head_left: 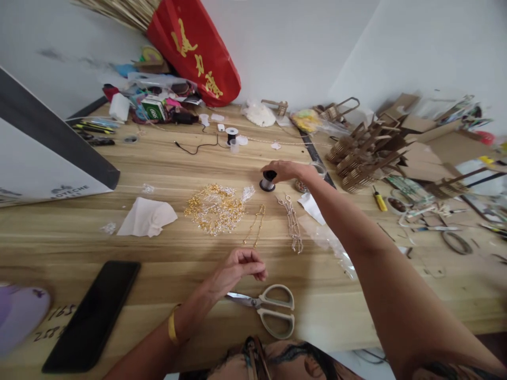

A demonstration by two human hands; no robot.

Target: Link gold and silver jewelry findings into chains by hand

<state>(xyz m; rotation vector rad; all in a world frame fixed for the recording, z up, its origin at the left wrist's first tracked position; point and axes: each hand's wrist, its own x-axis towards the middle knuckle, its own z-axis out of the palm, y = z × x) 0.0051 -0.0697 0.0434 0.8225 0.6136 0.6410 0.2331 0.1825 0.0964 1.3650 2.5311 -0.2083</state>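
My right hand (283,171) reaches forward, its fingers round the top rim of a spool of clear thread or fine wire (268,184) standing upright on the table. My left hand (243,266) hovers near the front with its fingers curled together; whatever they may pinch is too small or hidden to make out. Just below it lie scissors (261,303) with pale handles. A short gold bead chain (260,221) lies beyond that hand, left of some beaded strands (293,224). Further left sits a tangled heap of gold and clear beaded chain (216,208).
A black phone (93,316) and a white cloth (146,217) lie at left. Another spool (231,136) stands behind, near a black cable (198,150). Small woven baskets (356,153), cardboard boxes and tools crowd the right. A red bag (194,53) leans at the back.
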